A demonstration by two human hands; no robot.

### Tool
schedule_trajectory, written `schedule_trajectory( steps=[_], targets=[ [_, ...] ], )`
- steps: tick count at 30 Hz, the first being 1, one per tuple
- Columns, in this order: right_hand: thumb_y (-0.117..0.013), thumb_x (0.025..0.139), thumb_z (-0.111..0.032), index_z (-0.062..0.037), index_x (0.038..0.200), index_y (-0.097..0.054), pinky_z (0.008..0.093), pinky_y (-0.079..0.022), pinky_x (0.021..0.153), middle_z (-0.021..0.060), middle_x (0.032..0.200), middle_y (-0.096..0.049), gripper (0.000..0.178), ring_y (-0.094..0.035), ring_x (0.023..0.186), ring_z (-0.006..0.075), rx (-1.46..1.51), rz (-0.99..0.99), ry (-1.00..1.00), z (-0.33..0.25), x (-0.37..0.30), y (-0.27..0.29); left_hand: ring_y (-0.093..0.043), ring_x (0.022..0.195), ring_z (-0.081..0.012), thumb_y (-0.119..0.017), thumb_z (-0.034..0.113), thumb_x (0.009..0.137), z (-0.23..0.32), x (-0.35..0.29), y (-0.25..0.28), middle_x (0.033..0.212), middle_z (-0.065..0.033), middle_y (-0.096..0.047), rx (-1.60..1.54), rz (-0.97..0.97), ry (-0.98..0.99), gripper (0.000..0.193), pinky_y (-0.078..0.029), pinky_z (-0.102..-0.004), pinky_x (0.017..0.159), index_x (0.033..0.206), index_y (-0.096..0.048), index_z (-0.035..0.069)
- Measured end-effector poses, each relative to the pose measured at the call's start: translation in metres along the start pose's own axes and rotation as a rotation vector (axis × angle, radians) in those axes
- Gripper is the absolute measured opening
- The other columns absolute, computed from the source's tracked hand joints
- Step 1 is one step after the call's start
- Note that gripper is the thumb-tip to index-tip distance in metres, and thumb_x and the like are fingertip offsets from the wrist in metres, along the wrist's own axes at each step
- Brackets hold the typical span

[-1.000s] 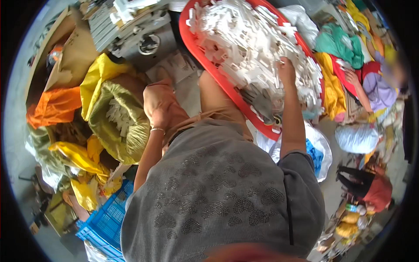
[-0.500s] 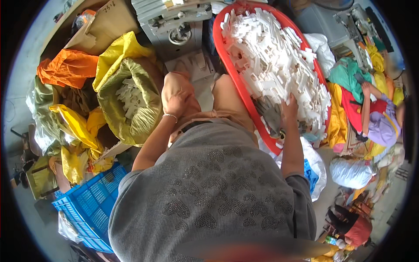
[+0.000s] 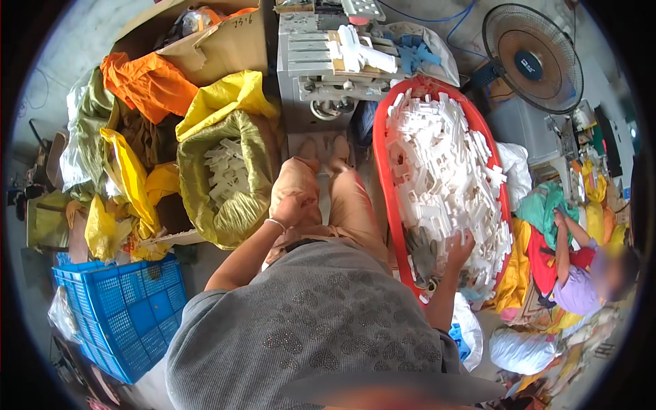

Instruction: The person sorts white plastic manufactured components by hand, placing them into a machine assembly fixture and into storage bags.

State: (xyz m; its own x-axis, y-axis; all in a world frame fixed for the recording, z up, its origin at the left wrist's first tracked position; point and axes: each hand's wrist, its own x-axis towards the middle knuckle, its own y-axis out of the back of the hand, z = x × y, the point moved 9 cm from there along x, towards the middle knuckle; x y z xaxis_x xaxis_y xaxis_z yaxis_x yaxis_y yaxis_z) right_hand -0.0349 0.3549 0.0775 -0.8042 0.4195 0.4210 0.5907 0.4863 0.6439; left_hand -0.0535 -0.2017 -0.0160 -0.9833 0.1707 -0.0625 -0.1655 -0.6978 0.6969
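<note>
My left hand (image 3: 292, 210) rests on my left thigh, its fingers lying along the tan trousers; I see nothing in it. Inside the red oblong tub (image 3: 380, 147), a heap of white plastic pieces (image 3: 444, 157) lies in a jumble. My right hand (image 3: 459, 250) is at the near part of this heap, thumb and fingers apart, with no piece visibly gripped. Just left of it, a grey glove (image 3: 421, 254) lies against the tub's inner wall. More white pieces (image 3: 227, 169) sit in an olive sack (image 3: 198, 198) on my left.
Ahead stands a grey machine (image 3: 301, 85) with a white L-shaped piece (image 3: 359, 53) on top. A fan (image 3: 529, 65) is at the far right. A blue crate (image 3: 123, 311) and cardboard box (image 3: 219, 48) are at left. Another person (image 3: 581, 283) handles green cloth at right.
The view has tilted forward, showing more of the machine and the fan. My right hand stays over the white pieces, its fingers shifted slightly. My left hand stays on my thigh.
</note>
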Motion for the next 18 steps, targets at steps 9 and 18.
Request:
schedule_trajectory(
  steps=[9,18],
  targets=[
    [-0.046,0.092,-0.047,-0.0097,0.117,-0.051,0.0271,-0.038,0.064,0.0091,0.092,-0.056,0.045,-0.044,0.068,0.0151,1.56,-0.153,-0.861,-0.082,0.002,-0.089,-0.061,0.09,-0.0202,-0.06,0.011,0.088,0.241,-0.003,0.147,0.093,-0.0094,-0.065,-0.522,0.022,-0.372,0.019,-0.047,-0.0294,0.076,0.105,-0.063,0.003],
    [-0.045,0.094,-0.045,-0.0065,0.123,-0.046,0.03,-0.038,0.066,0.0098,0.1,-0.055,0.049,-0.046,0.074,0.0191,1.72,-0.591,-0.957,-0.173,-0.004,-0.144,-0.063,0.08,-0.0267,-0.048,0.008,0.094,0.448,-0.056,0.228,0.093,-0.0134,-0.064,-1.592,-0.229,-1.371,0.021,-0.052,-0.0345,0.068,0.097,-0.064,-0.005]
  ],
)
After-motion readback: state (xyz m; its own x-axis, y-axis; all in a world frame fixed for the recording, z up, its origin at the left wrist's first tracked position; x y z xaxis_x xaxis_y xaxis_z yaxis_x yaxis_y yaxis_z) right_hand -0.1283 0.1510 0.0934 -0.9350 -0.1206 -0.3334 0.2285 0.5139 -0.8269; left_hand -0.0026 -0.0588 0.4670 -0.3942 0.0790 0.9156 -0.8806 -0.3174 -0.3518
